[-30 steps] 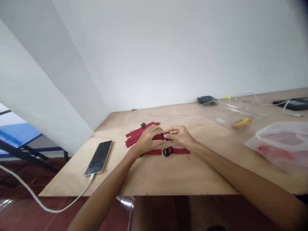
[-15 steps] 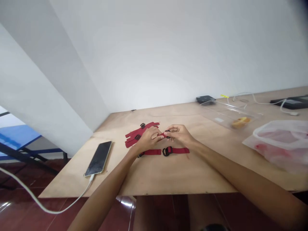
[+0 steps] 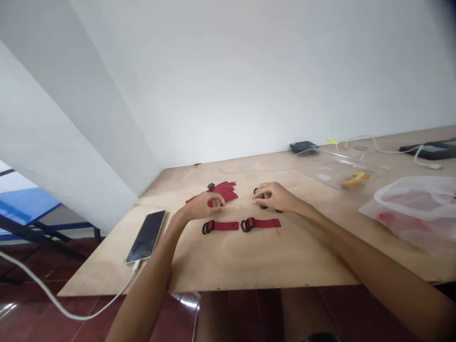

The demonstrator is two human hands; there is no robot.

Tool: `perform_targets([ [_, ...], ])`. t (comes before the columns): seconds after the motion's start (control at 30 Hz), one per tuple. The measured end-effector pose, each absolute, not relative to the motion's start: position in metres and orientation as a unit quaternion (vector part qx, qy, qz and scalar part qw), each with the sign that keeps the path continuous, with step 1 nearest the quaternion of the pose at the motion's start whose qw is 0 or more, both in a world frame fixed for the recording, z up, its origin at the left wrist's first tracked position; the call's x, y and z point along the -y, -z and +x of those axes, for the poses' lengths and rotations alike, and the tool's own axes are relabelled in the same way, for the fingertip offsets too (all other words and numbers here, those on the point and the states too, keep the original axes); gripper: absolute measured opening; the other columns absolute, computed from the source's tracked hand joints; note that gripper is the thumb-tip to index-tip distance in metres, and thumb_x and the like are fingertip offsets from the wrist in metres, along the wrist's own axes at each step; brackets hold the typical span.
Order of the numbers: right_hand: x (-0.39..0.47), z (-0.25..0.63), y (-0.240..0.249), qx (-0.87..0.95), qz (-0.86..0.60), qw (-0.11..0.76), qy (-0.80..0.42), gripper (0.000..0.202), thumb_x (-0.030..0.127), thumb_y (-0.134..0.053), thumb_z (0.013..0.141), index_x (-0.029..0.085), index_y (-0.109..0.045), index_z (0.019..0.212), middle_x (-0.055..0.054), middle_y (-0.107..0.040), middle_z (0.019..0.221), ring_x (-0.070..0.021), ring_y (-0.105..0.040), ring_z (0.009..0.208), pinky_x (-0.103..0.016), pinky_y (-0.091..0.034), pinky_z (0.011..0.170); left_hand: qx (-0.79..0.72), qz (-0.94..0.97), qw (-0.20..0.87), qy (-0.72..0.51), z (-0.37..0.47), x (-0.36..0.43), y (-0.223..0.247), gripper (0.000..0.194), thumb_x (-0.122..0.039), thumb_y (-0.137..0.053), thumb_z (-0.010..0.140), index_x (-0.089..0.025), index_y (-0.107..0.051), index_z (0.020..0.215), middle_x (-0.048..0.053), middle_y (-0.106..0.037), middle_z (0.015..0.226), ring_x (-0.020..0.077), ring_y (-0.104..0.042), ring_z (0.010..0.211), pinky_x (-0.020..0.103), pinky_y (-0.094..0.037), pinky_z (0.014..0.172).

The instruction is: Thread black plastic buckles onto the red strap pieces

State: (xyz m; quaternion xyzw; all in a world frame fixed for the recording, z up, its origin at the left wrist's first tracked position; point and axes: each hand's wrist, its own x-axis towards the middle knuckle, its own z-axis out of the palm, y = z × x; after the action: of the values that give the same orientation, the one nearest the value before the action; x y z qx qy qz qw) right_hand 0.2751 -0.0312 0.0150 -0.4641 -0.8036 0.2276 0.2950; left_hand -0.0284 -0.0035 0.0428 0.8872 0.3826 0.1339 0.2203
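Note:
My left hand (image 3: 205,205) hovers over a pile of red webbing straps (image 3: 225,187), thumb and curved fingers apart and nothing seen between them. A black buckle (image 3: 211,186) shows at the back of this pile. To the right, my right hand (image 3: 276,197) has thumb and fingers pinched together at several black buckles (image 3: 263,203), which it partly covers. Nearer me lie two short red straps in a row, a left strap (image 3: 226,225) and a right strap (image 3: 265,223), each with black hardware at its left end.
A phone (image 3: 147,236) on a white charging cable lies at the left. On the right are a clear plastic tray (image 3: 326,166) with something yellow in it, a whitish plastic bag (image 3: 409,209) and black devices with cables. A wall (image 3: 228,95) stands behind the table.
The hands have moved apart; the red strap held between them no longer spans them. The left hand moved left to the strap pile, uncovering the near left strap's buckle. The right shifted slightly right.

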Motion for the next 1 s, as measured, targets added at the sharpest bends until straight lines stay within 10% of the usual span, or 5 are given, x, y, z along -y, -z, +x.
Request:
perform_targets([
  [0.17,0.045,0.267,-0.023,0.868,-0.347,0.138,-0.328,0.028,0.031,-0.083,0.061,0.018,-0.077,0.085,-0.002,-0.068,0.079,-0.0168,-0.057,0.07,-0.027,-0.041,0.061,-0.293,0.905,0.271,-0.149,0.001,0.025,-0.035,0.045,-0.046,-0.08,0.072,-0.022,-0.068,0.108,0.006,-0.069,0.108,0.0223,-0.064,0.097,0.031,-0.051,0.08],
  [0.47,0.043,0.251,-0.012,0.724,-0.366,0.337,-0.479,0.026,0.035,-0.076,0.073,0.016,-0.07,0.09,-0.005,-0.071,0.086,-0.0176,-0.063,0.076,-0.026,-0.046,0.065,-0.269,0.897,0.198,-0.289,0.017,0.034,-0.03,0.027,-0.025,-0.069,0.083,-0.022,-0.067,0.109,0.006,-0.07,0.11,0.0218,-0.064,0.102,0.033,-0.051,0.087],
  [1.0,0.048,0.244,-0.012,0.605,-0.382,0.391,-0.579,0.037,0.043,-0.084,0.067,0.014,-0.07,0.087,-0.003,-0.07,0.066,-0.0126,-0.058,0.052,-0.026,-0.044,0.052,-0.228,0.891,0.193,-0.342,0.015,0.027,-0.025,0.025,-0.024,-0.069,0.083,-0.02,-0.062,0.107,0.009,-0.066,0.107,0.0235,-0.061,0.104,0.039,-0.05,0.092],
])
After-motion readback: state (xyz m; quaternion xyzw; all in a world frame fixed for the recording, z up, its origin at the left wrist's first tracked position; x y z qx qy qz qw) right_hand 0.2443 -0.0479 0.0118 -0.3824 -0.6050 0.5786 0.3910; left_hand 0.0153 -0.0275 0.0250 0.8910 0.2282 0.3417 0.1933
